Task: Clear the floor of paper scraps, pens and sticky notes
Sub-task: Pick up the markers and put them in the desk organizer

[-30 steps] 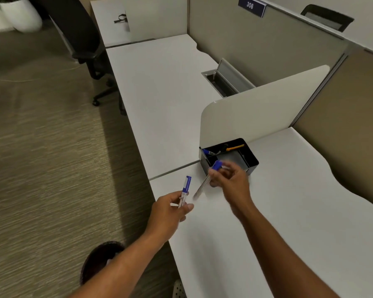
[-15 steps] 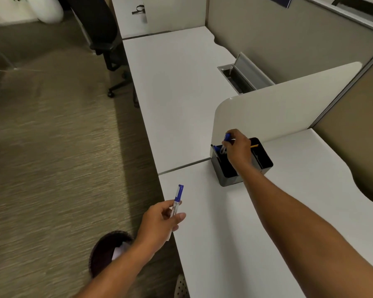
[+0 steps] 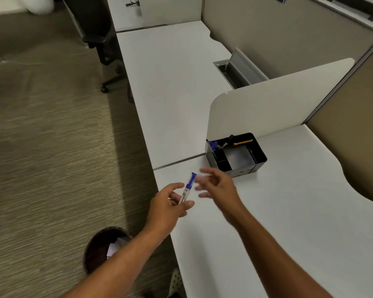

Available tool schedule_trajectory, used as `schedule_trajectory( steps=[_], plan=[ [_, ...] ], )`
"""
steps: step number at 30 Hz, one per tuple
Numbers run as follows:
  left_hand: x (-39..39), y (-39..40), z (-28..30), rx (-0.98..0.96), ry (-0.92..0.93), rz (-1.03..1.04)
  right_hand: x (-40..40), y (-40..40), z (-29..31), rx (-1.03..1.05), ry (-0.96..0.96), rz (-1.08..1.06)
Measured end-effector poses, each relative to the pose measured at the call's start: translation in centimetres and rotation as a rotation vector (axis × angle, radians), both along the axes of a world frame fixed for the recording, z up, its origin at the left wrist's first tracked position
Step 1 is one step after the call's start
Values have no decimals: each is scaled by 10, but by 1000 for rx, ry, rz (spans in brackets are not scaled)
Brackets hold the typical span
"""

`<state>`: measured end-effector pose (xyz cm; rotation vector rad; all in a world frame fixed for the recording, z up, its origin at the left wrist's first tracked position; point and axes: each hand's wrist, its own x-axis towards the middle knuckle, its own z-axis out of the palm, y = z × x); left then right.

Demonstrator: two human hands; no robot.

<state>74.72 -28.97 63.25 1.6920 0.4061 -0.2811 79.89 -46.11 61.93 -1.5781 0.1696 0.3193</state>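
Note:
My left hand (image 3: 170, 204) holds a clear pen with a blue cap (image 3: 188, 186) upright over the front edge of the white desk (image 3: 289, 211). Just right of the pen, my right hand (image 3: 218, 187) is blurred, empty, its fingers spread near the cap. A black desk organizer (image 3: 256, 154) stands behind my hands against the white divider; several pens with blue caps (image 3: 213, 145) and an orange-tipped tool sit in its back compartments.
A dark round waste bin (image 3: 99, 246) with crumpled paper inside stands on the carpet below my left forearm. A black office chair (image 3: 99, 33) is at the far left of the desks. An open cable tray (image 3: 235, 69) lies on the further desk.
My right hand dropped its pen into the organizer and came back empty toward the pen in my left hand. My left hand rose slightly toward the desk.

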Motion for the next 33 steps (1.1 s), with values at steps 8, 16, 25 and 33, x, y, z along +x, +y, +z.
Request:
schedule_trajectory(
  steps=[8,16,25,33],
  plan=[
    [-4,-14,0,132,-28,-117,0,-4,2,20,-82,-219],
    [-20,17,-12,166,-37,-79,122,-66,11,-374,-375,-531],
    [-32,38,-23,218,14,-67,167,-50,-25,-395,-227,-441],
    [-30,47,-22,256,16,-58,154,-56,-27,-469,-163,-507]
  ],
)
